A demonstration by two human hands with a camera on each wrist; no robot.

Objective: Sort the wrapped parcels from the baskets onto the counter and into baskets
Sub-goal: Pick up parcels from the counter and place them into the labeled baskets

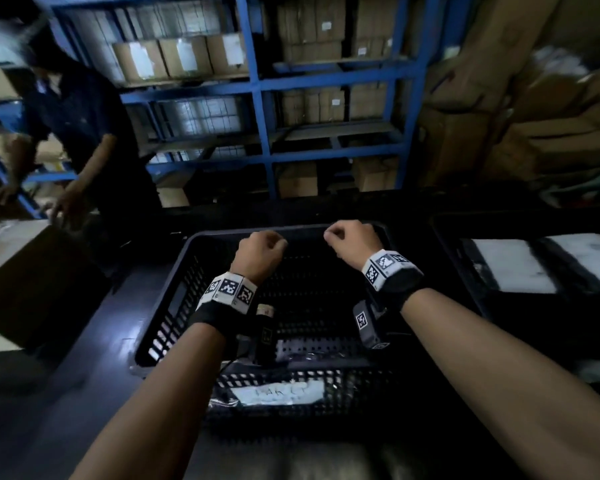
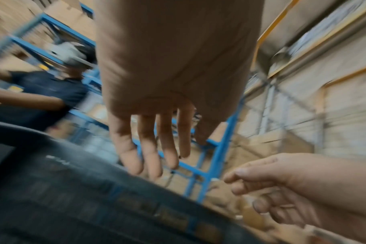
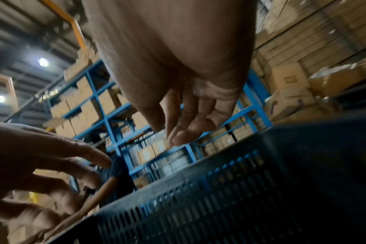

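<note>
A black perforated basket (image 1: 174,306) stands on the dark counter right in front of me, with a white handwritten label (image 1: 278,393) on its near wall. Its floor looks almost bare; something pale lies at the near end, too dim to name. My left hand (image 1: 274,244) and right hand (image 1: 336,233) hover side by side over the basket's far rim and hold nothing. In the left wrist view the left hand's fingers (image 2: 148,153) hang nearly straight. The right hand's fingers (image 3: 178,132) are loosely curled. A second black basket (image 1: 444,237) at the right holds black-wrapped parcels with white labels (image 1: 510,265).
Another person in a dark shirt (image 1: 84,133) stands at the far left by a large cardboard box (image 1: 32,282). Blue shelving (image 1: 257,98) full of cartons runs behind the counter. Stacked cardboard (image 1: 534,116) fills the right background.
</note>
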